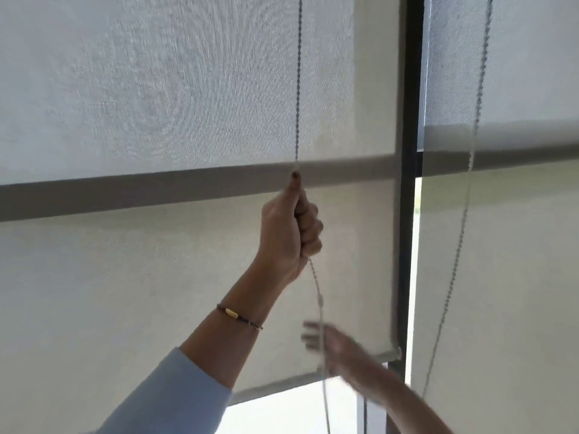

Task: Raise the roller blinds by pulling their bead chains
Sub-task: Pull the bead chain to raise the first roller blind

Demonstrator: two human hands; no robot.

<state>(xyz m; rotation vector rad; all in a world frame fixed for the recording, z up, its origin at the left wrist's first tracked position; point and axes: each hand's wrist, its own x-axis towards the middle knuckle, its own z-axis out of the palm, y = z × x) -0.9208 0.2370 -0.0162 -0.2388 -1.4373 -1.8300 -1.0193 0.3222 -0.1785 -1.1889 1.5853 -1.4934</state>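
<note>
A pale mesh roller blind (156,277) fills the left and middle of the view. Its bottom bar (282,389) hangs low, with bright window showing under it. A bead chain (299,89) drops in front of the blind. My left hand (288,233) is raised and closed in a fist around this chain. Below the fist the chain (318,296) runs down to my right hand (335,346), which is blurred, fingers spread beside the chain; whether it touches the chain I cannot tell.
A dark window frame post (410,89) separates this blind from a second blind (507,277) on the right. That blind's own bead chain (470,183) hangs loose. A grey horizontal bar (125,195) shows through the fabric.
</note>
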